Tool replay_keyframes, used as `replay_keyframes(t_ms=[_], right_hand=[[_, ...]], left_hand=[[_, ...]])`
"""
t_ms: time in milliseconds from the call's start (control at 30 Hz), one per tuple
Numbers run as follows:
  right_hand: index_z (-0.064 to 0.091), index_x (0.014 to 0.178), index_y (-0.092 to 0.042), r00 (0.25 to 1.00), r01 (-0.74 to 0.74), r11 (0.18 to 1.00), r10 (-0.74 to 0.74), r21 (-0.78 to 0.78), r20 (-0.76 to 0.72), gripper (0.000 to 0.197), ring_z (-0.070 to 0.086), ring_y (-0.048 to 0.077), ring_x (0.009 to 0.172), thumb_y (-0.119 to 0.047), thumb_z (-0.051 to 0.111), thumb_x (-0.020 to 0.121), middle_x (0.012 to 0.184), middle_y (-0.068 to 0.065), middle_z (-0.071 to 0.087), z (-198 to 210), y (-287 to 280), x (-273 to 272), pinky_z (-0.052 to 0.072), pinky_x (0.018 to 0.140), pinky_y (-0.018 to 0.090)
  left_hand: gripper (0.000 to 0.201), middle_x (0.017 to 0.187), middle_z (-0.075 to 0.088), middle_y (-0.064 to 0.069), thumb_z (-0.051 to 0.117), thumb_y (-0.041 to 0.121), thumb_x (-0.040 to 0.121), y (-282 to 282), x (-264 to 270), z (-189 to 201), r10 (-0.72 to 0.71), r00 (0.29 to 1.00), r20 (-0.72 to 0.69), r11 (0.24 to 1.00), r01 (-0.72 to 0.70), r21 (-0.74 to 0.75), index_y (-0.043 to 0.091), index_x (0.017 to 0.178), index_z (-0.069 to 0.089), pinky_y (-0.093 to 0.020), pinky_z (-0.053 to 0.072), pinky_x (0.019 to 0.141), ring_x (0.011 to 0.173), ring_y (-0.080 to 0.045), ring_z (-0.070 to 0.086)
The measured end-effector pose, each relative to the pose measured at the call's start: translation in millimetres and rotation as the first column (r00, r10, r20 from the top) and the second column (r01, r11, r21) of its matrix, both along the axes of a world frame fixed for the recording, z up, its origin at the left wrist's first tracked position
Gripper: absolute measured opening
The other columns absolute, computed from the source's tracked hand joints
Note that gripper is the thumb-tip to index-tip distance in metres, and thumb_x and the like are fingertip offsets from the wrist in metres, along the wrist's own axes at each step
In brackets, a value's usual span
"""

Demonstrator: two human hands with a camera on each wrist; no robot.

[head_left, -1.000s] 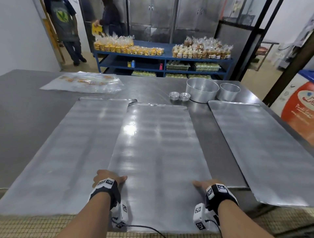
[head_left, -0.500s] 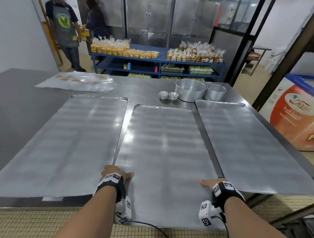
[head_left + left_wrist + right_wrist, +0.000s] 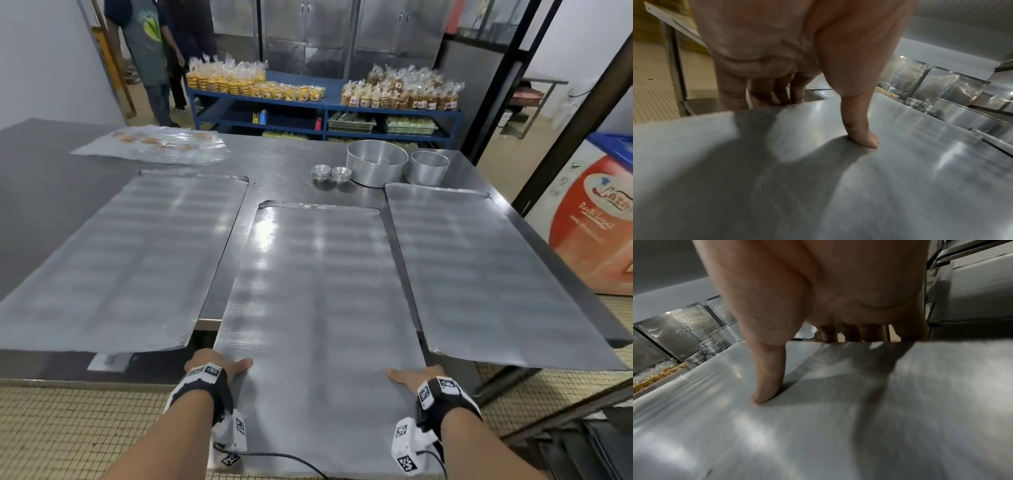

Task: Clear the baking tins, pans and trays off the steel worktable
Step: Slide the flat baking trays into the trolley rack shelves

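Three flat metal baking trays lie side by side on the steel worktable (image 3: 291, 171). The middle tray (image 3: 318, 294) juts far over the near edge. My left hand (image 3: 219, 368) grips its left side and my right hand (image 3: 416, 375) grips its right side. In each wrist view the thumb presses on top of the middle tray (image 3: 838, 178) (image 3: 818, 418), and the fingers (image 3: 774, 92) (image 3: 851, 332) curl under its edge. The left tray (image 3: 116, 260) and right tray (image 3: 486, 274) also overhang the near edge. Two round deep tins (image 3: 376, 162) (image 3: 430, 167) and two stacks of small fluted tins (image 3: 330, 173) stand at the back.
A clear plastic sheet with packaged goods (image 3: 154, 145) lies at the table's back left. Behind stands a blue shelf (image 3: 322, 106) stacked with bagged baked goods, and two people (image 3: 147, 58) stand beside it. A red and white chest (image 3: 599, 226) is on the right. Tiled floor lies below.
The middle tray has slid toward me, farther off the near edge, with both hands holding its sides. I have stepped back, so more floor shows.
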State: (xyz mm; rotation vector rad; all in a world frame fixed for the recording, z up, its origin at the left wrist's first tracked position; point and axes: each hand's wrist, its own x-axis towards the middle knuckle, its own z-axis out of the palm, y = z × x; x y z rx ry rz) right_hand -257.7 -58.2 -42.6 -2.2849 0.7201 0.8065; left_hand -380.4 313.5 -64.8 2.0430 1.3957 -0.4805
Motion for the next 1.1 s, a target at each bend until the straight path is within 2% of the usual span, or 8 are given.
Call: replay_keyframes(t_ms=[67,167,267,367,567,733,867,1100], right_hand=[[0.066,0.118,-0.007,0.988,-0.133,0.991,0.134,0.016,-0.079,0.097,0.065,0.027,0.095,-0.057,0.093,0.039,0.101,0.007,0.066,4,-10,-1,0.048,0.081,0.029],[0.060,0.131,-0.010,0.957,-0.236,0.971,0.240,0.043,-0.164,0.089,0.059,0.026,0.104,-0.057,0.087,0.059,0.124,0.010,0.062,11,-12,-3,0.042,0.082,0.026],[0.050,0.138,-0.001,0.994,-0.108,0.992,0.110,0.061,-0.028,0.108,0.059,0.030,0.111,-0.059,0.088,0.055,0.136,0.016,0.057,7,-5,-2,0.045,0.088,0.030],[0.043,0.143,-0.006,0.993,0.019,0.997,-0.028,0.078,0.114,0.114,0.058,0.034,0.121,-0.066,0.081,0.055,0.137,0.015,0.056,-9,8,2,0.046,0.100,0.039],[0.048,0.133,-0.003,0.965,0.136,0.989,-0.146,0.060,0.219,0.088,0.063,0.035,0.109,-0.049,0.083,0.067,0.122,0.019,0.063,-6,35,6,0.048,0.085,0.034],[0.053,0.125,-0.001,0.961,0.205,0.974,-0.218,0.092,0.172,0.086,0.062,0.030,0.087,-0.048,0.084,0.060,0.106,0.014,0.067,6,45,16,0.051,0.080,0.034],[0.060,0.117,0.001,0.973,0.195,0.977,-0.204,0.087,0.112,0.071,0.064,0.031,0.090,-0.045,0.083,0.068,0.102,0.014,0.068,14,43,24,0.050,0.081,0.034],[0.058,0.121,0.004,0.949,0.260,0.961,-0.272,0.092,0.158,0.083,0.064,0.038,0.099,-0.042,0.092,0.060,0.108,0.020,0.068,40,51,20,0.054,0.088,0.043]], left_hand=[[0.097,0.117,0.067,-0.012,0.084,0.068,0.052,4,-9,3,-0.032,0.999,-0.028,0.998,0.031,-0.049,0.006,0.123,0.062,-0.040,0.054,0.092,0.101,-0.031,0.065],[0.092,0.098,0.075,-0.009,0.083,0.076,0.037,10,-24,7,-0.051,0.999,-0.020,0.985,0.047,-0.168,0.012,0.102,0.073,-0.036,0.056,0.087,0.089,-0.027,0.070],[0.071,0.079,0.075,-0.007,0.080,0.076,0.047,4,-26,12,0.053,0.991,0.122,0.979,-0.027,-0.204,0.013,0.079,0.074,-0.032,0.057,0.076,0.075,-0.025,0.071],[0.061,0.082,0.071,-0.007,0.071,0.061,0.064,-6,-8,22,0.094,0.975,0.200,0.989,-0.069,-0.133,0.007,0.091,0.070,-0.029,0.052,0.064,0.070,-0.023,0.067],[0.073,0.107,0.068,-0.019,0.075,0.051,0.072,-1,20,17,0.163,0.955,0.249,0.986,-0.147,-0.080,-0.001,0.120,0.060,-0.038,0.052,0.078,0.093,-0.037,0.065],[0.060,0.107,0.068,-0.021,0.083,0.043,0.074,6,33,19,0.190,0.957,0.220,0.980,-0.171,-0.101,-0.005,0.106,0.064,-0.036,0.049,0.079,0.093,-0.035,0.064],[0.057,0.095,0.070,-0.017,0.085,0.046,0.071,18,36,22,0.180,0.963,0.198,0.979,-0.156,-0.132,0.000,0.098,0.068,-0.040,0.053,0.087,0.089,-0.035,0.065],[0.073,0.108,0.069,-0.020,0.091,0.037,0.057,32,47,43,0.265,0.923,0.277,0.959,-0.224,-0.171,-0.001,0.114,0.063,-0.046,0.055,0.090,0.096,-0.040,0.066]])
